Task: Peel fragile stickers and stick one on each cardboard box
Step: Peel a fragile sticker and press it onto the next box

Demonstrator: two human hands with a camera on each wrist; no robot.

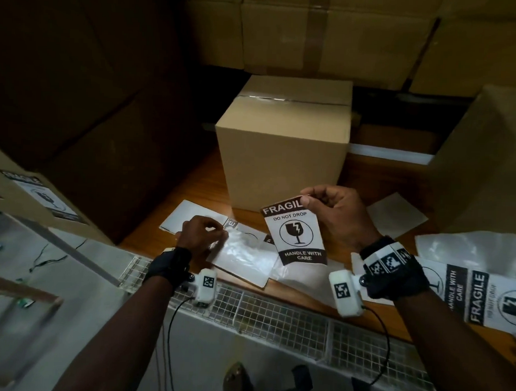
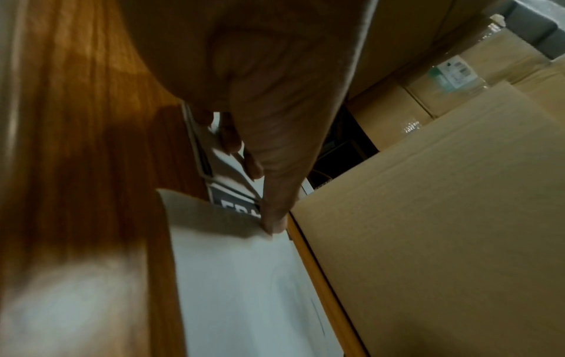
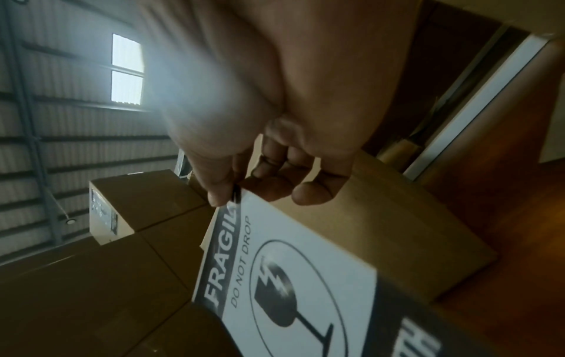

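The right hand (image 1: 335,215) held one fragile sticker (image 1: 296,234) in the air, thumb and forefinger pinching its upper right corner; the other fingers were curled loosely behind it. The sticker hung down from this pinch with its printed face toward the person (it read FRAGILE, DO NOT DROP, HANDLE WITH CARE, with a broken glass in a circle). Just beyond the right hand stood a closed cardboard box (image 1: 284,155) on the wooden table (image 1: 193,184), its near face bare. In the right wrist view the same sticker (image 3: 293,277) filled the lower part, below the fingertips (image 3: 312,193).

The left hand (image 1: 201,234) was lower, down on the table and to the left of the right hand. Its fingers were bent and pinched the edge of a glossy backing sheet (image 1: 243,253) that lay flat, partly over other white sheets (image 1: 188,216). The left wrist view showed the fingertip (image 2: 273,222) at the raised corner of the sheet (image 2: 244,277).

To the right of the right wrist lay more printed stickers (image 1: 478,296). Far to the left of the left hand, another box (image 1: 5,186) already carried a label (image 1: 43,196).
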